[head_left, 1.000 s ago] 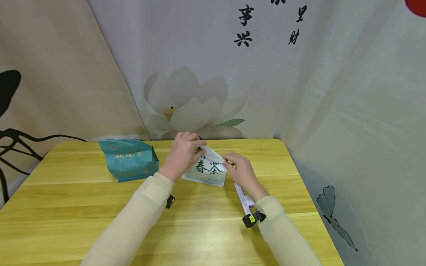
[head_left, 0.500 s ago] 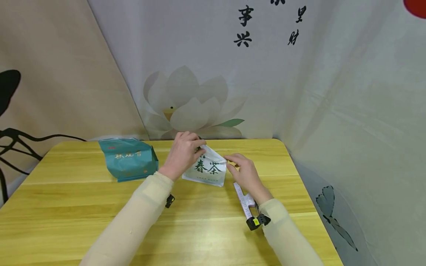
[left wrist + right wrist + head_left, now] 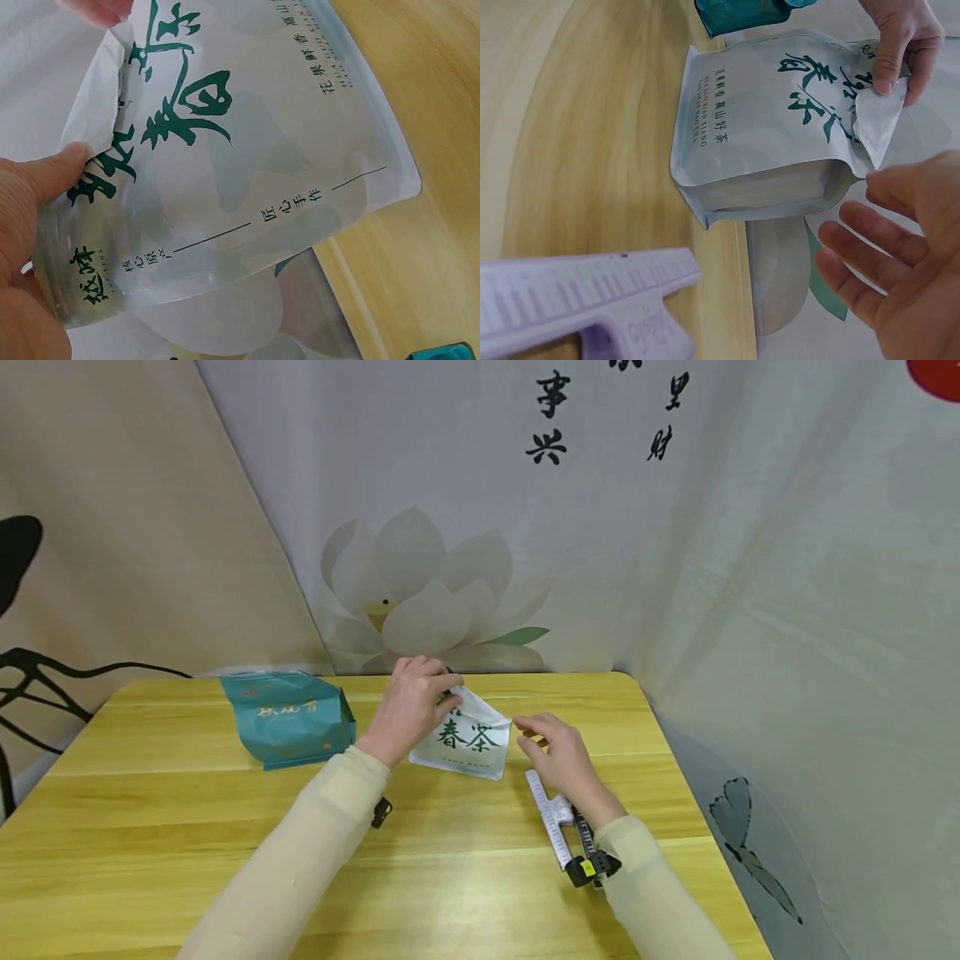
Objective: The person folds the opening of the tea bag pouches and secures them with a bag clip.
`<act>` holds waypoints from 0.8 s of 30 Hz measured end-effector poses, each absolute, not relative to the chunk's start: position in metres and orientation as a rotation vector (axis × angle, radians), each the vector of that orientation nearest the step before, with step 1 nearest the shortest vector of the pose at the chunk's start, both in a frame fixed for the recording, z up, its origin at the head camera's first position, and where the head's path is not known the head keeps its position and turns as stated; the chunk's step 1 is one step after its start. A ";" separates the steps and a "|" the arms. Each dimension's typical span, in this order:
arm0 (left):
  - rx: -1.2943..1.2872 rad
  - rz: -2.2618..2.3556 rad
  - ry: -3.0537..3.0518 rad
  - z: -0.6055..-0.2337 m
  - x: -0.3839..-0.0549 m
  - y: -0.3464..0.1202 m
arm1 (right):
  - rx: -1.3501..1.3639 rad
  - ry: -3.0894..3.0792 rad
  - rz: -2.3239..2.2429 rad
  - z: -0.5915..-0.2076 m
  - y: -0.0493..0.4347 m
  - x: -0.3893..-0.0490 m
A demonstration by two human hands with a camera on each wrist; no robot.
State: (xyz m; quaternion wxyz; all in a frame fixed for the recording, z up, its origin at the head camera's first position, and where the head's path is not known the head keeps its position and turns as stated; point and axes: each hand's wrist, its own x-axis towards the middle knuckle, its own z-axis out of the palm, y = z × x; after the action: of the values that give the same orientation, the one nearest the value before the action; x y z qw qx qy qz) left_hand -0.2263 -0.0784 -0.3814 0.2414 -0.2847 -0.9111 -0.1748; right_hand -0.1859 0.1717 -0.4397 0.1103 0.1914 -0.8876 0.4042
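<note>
A white tea bag with green characters stands near the table's back edge, a flap of its top edge folded over the front. My left hand pinches the bag's top left corner, thumb on the front, as the left wrist view also shows at the tea bag. By the opposite top corner is my right hand, its fingers loosely bent and nothing gripped. In the right wrist view, one fingertip of the right hand is at that corner; whether it touches I cannot tell.
A teal tea bag stands left of the left hand. Under the right wrist lies a lilac plastic tool with ridged marks, beside a dark marked bar. A printed curtain hangs behind the wooden table.
My right hand has let go of the white tea bag's corner and drawn slightly right and toward me. More of the dark bar shows. My left hand keeps its pinch in place.
</note>
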 end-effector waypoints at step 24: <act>-0.789 -0.479 -2.489 -0.383 -0.228 -0.080 | 0.499 -2.734 1.107 -0.451 0.187 -0.170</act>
State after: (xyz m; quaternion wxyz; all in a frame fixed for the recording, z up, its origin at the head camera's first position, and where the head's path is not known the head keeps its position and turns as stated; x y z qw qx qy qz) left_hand -0.2283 -0.0799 -0.3830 0.2412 -0.2884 -0.9099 -0.1751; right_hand -0.1697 0.1870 -0.4510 0.0751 0.1663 -0.9113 0.3691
